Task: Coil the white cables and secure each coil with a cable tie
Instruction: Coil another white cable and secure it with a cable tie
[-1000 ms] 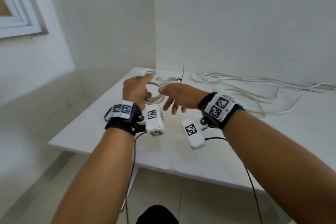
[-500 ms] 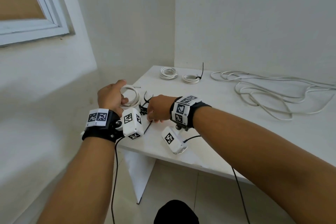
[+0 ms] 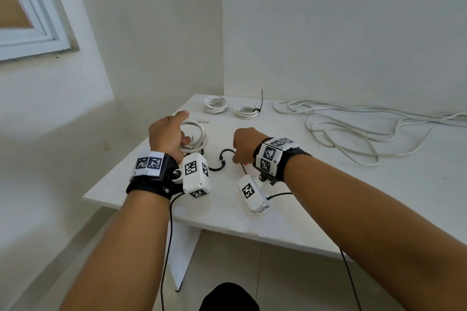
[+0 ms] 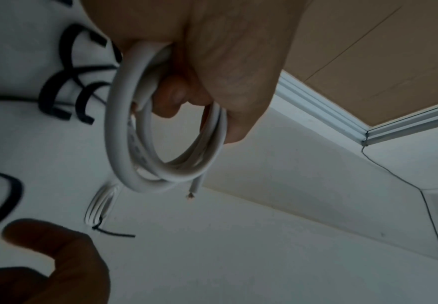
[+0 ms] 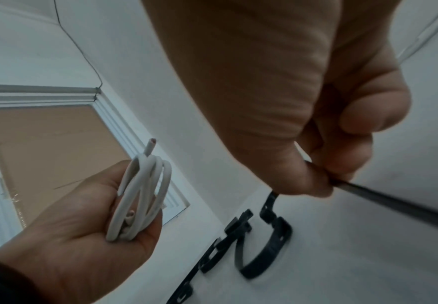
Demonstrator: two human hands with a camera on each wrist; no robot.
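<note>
My left hand [image 3: 168,135] grips a small white cable coil [image 3: 197,134] [image 4: 160,133] [image 5: 141,197] just above the table's near left corner; a bare cable end sticks out of it. My right hand [image 3: 243,145] [image 5: 324,181] pinches a black cable tie [image 5: 394,203] between thumb and forefinger, low over the table. Several more black cable ties [image 3: 218,161] [image 5: 264,242] [image 4: 64,90] lie curled on the table between my hands. At the back lie two finished coils, a plain one [image 3: 215,104] and one [image 3: 246,111] with a black tie around it.
A long loose white cable [image 3: 353,129] sprawls over the right back of the white table [image 3: 379,197]. Walls close the corner behind; a window frame [image 3: 38,40] is on the left. The table's front edge runs just under my wrists.
My head view swung left. The left hand carried the coil back toward the near left corner. The right hand dropped to the black ties and pinched one.
</note>
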